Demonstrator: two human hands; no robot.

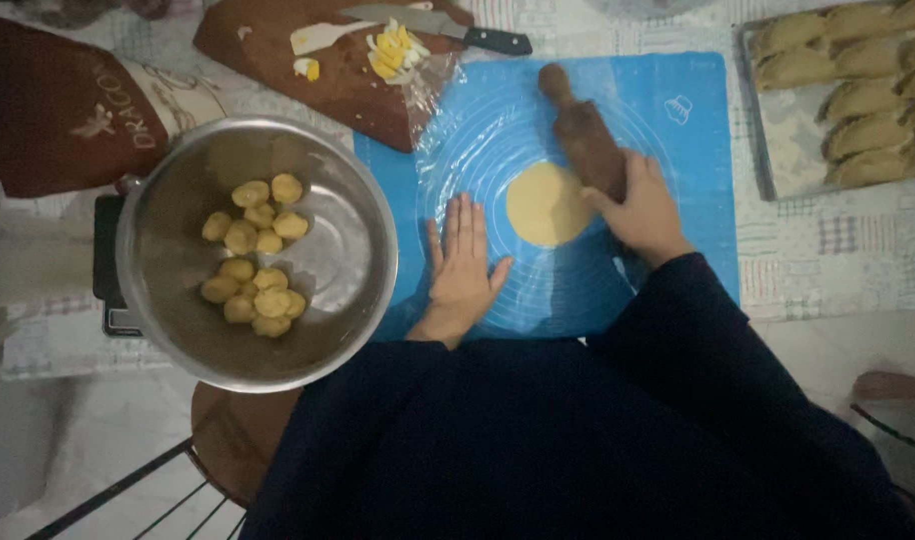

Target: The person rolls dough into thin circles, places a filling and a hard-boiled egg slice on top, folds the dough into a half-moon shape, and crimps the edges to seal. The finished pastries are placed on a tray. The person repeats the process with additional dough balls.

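1. Nearest the camera, a dark sleeve (pixel 578 440) fills the lower frame; the forearms and whatever lies beneath them are hidden.
2. The left hand (pixel 463 265) is laid flat on the blue silicone mat (pixel 678 200), fingers straight and close together, thumb out, just beside the dough disc (pixel 548 205). Should that pressure ease, the mat and the clear film (pixel 458 120) over it could slide or wrinkle.
3. The right hand (pixel 643 210) is curled over the near end of the wooden rolling pin (pixel 583 135), which lies slanted at the disc's far right edge. With one end only being pressed, the disc may be rolled uneven or torn; whether film covers the dough cannot be told.
4. To the left, a steel bowl (pixel 348 190) of dough balls (pixel 258 260) overhangs a dark scale (pixel 106 260), largely hidden; a nudge might tip it.
5. Farther off, a cutting board (pixel 278 50) carries sliced egg (pixel 393 50) and a knife (pixel 458 28).
6. At far right, a tray (pixel 778 150) of folded pastries (pixel 858 90) is cut off.
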